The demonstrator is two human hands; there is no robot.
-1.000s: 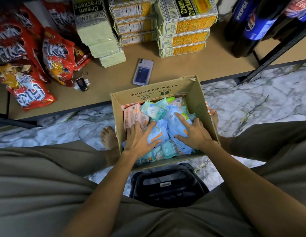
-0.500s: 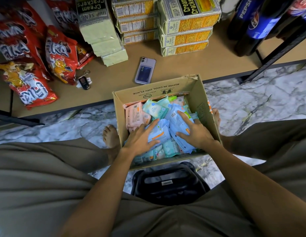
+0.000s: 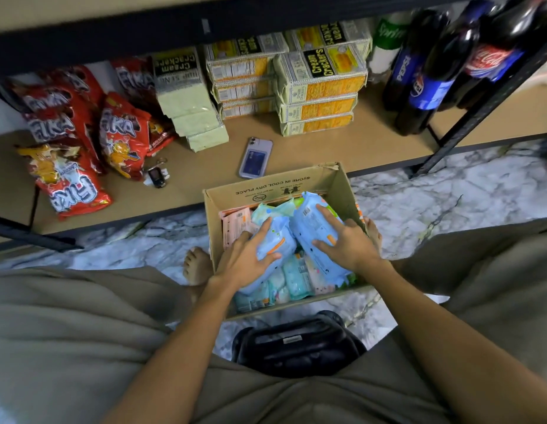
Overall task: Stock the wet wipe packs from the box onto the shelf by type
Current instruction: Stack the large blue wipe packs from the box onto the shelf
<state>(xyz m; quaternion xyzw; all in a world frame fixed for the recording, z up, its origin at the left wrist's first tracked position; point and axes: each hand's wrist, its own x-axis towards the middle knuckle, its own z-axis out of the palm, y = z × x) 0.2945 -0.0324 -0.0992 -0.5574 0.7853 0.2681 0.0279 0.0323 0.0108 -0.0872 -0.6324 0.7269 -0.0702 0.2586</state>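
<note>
Wipe packs (image 3: 312,228) half-hidden in box (image 3: 339,185), left hand (image 3: 246,261) & right hand (image 3: 347,243) each gripping one

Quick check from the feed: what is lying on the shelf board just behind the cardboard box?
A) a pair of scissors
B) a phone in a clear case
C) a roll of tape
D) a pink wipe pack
B: the phone lies flat on the shelf right behind the box, between it and the cracker stacks.
</note>
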